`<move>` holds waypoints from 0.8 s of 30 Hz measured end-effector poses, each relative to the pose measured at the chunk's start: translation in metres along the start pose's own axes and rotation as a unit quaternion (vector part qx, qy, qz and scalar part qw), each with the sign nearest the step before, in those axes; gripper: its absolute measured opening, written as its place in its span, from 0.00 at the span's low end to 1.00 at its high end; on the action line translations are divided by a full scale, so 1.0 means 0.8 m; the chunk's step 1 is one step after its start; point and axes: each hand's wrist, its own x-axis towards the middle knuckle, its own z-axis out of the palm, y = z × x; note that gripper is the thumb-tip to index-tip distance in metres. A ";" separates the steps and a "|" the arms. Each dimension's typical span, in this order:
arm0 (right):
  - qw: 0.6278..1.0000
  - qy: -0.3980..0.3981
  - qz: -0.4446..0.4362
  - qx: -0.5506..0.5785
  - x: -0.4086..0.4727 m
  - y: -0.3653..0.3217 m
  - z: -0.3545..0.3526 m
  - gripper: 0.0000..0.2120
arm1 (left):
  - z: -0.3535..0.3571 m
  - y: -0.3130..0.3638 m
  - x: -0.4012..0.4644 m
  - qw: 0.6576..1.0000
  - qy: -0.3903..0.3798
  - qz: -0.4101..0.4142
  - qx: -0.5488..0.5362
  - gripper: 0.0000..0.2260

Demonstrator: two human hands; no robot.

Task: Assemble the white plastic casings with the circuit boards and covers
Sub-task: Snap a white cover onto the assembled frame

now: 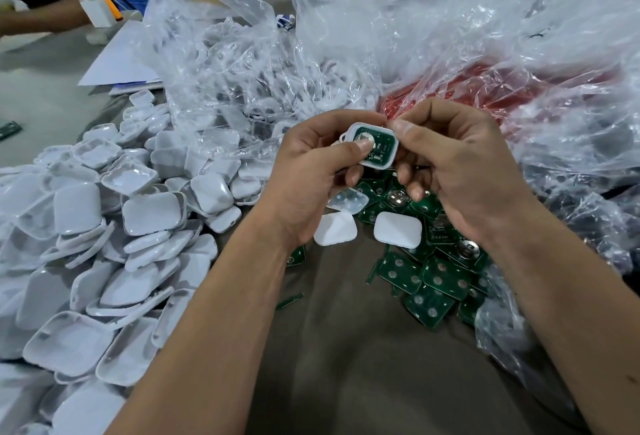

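Observation:
A white plastic casing (356, 130) with a green circuit board (379, 147) seated in it is held up between both hands at the centre of the head view. My left hand (311, 174) grips its left side, the thumb pressing on the board. My right hand (464, 171) pinches the casing's right edge with thumb and fingers. Under the hands lie two loose white covers (398, 229) and a heap of green circuit boards (436, 275). A big pile of white casing halves (114, 226) spreads over the left of the table.
Crumpled clear plastic bags (450, 39) fill the back and right, one over something red (485, 88). Another person's arm (41, 18), a white charger (98, 11) and white sheets (121, 63) sit at the far left. Grey cloth (346, 365) covers the table in front.

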 end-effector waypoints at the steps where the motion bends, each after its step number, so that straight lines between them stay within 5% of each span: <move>1: 1.000 0.004 -0.005 -0.009 0.000 0.001 0.000 0.08 | 0.000 0.000 0.000 1.000 0.004 -0.003 0.002 0.11; 10: 0.992 0.053 -0.022 -0.116 0.006 0.010 -0.012 0.04 | -0.002 -0.004 -0.002 0.976 -0.030 0.060 0.208 0.19; 17: 0.984 0.044 -0.065 -0.160 0.007 0.006 -0.017 0.04 | -0.001 -0.004 -0.003 0.976 -0.019 0.064 0.205 0.17; 24: 0.916 0.006 -0.201 -0.347 0.006 -0.002 -0.018 0.03 | -0.001 -0.008 -0.001 0.971 0.010 0.054 0.231 0.15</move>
